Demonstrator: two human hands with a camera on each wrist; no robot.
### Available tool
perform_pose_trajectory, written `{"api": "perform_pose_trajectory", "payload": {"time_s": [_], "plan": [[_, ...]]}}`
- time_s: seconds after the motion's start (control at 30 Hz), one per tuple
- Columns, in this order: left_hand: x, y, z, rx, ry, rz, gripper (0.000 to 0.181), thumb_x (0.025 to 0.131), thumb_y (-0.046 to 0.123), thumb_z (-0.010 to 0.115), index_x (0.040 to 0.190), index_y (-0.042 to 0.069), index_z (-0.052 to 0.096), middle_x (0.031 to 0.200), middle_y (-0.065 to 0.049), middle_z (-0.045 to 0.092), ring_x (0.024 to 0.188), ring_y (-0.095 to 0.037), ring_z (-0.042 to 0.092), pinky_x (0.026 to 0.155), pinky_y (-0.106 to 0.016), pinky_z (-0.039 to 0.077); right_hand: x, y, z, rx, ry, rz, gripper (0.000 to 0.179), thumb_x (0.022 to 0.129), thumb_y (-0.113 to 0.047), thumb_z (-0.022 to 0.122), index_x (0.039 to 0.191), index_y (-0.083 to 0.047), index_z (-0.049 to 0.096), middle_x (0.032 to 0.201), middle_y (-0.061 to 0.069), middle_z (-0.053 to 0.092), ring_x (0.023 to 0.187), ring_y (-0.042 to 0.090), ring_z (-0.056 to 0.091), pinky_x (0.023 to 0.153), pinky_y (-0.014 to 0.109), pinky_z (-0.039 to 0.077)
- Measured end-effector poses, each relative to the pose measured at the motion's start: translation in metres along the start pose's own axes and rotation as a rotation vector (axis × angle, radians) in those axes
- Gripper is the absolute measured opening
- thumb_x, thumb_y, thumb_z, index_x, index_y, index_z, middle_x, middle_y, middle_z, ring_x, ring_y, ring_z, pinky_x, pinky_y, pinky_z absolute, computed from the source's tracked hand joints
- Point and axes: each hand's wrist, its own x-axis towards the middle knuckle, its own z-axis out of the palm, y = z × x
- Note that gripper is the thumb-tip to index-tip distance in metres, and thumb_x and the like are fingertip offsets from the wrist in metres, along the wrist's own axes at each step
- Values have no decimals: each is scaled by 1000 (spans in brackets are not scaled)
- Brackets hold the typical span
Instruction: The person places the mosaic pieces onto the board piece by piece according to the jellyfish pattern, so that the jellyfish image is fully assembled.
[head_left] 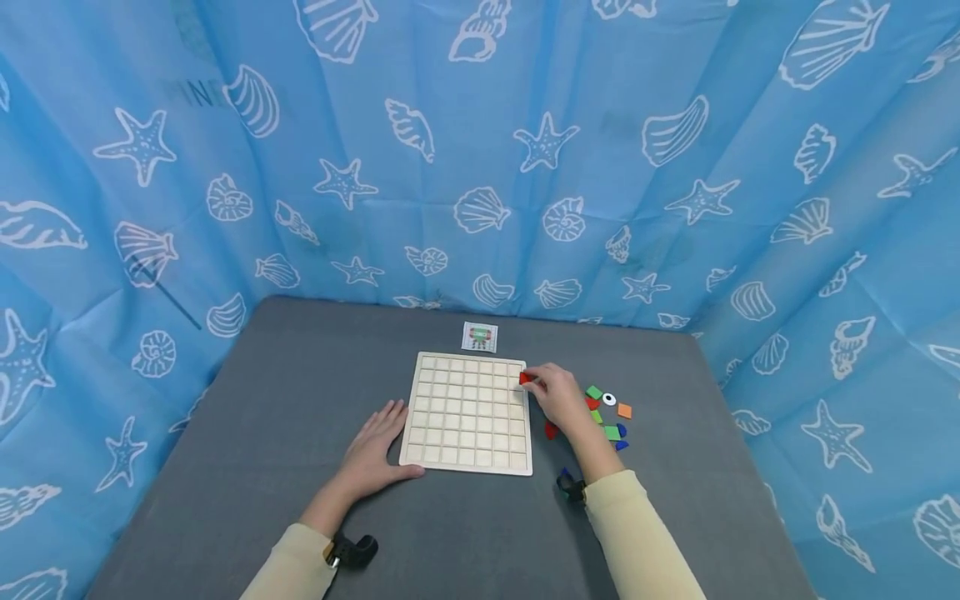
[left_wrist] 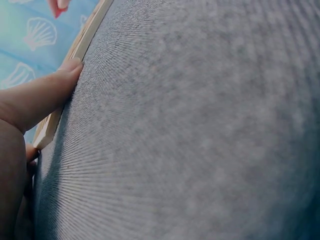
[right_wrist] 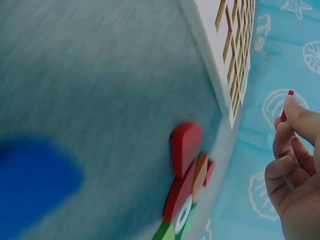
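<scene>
A pale wooden grid board (head_left: 468, 469) lies flat on the grey table. My left hand (head_left: 371, 454) rests at its lower left corner, thumb along the front edge and the other fingers stretched beside the left edge. In the left wrist view the thumb (left_wrist: 50, 95) touches the board's side. Between thumb and fingertips my right hand (head_left: 558, 396) pinches a small red piece (head_left: 523, 378), over the board's upper right squares. The right wrist view shows this red piece (right_wrist: 284, 116) raised off the table, partly covered by the thumb.
Loose pieces lie right of the board: a green square (head_left: 612, 432), an orange square (head_left: 625, 411), a white ring with a dark centre (head_left: 609, 399), red and blue rounded pieces. A small picture card (head_left: 479, 337) lies behind the board. A blue shell-print curtain (head_left: 480, 167) surrounds the table.
</scene>
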Motion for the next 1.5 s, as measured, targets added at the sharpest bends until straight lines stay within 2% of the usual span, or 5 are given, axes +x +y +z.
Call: {"api": "perform_pose_trajectory", "payload": {"time_s": [0.63, 0.83, 1.03, 1.3, 1.5], "plan": [[-1, -2, 6, 10, 8, 13, 115, 76, 71, 72, 160, 8, 26, 168, -11, 20, 156, -31, 16, 126, -55, 16, 27, -10, 34, -6, -132, 50, 24, 92, -21, 75, 114, -11, 76, 112, 8, 71, 96, 23, 65, 84, 40, 57], [0, -4, 7, 7, 19, 24, 114, 77, 72, 71, 160, 9, 26, 168, -9, 21, 156, -30, 16, 126, -54, 17, 34, -12, 37, -21, -171, 64, 24, 92, -19, 75, 115, -9, 75, 110, 8, 70, 101, 24, 66, 86, 41, 57], [1, -4, 6, -1, 23, 20, 114, 76, 72, 71, 161, 10, 26, 168, -9, 21, 157, -29, 15, 126, -54, 17, 38, -14, 36, -5, -207, 81, 25, 90, -18, 77, 113, -10, 76, 104, 6, 68, 93, 21, 64, 81, 39, 56], [0, -1, 4, -13, 13, 4, 115, 75, 71, 73, 161, 11, 25, 168, -9, 20, 157, -29, 14, 126, -54, 15, 37, -12, 36, 57, -190, 108, 28, 89, -17, 78, 116, -11, 75, 107, 5, 71, 96, 21, 65, 84, 41, 57], [0, -3, 3, -4, 20, -1, 115, 76, 72, 71, 161, 11, 25, 168, -9, 20, 157, -29, 15, 126, -54, 16, 25, -14, 28, 88, -106, 124, 29, 90, -14, 77, 119, -9, 74, 106, 6, 73, 92, 22, 65, 84, 41, 58]]}}
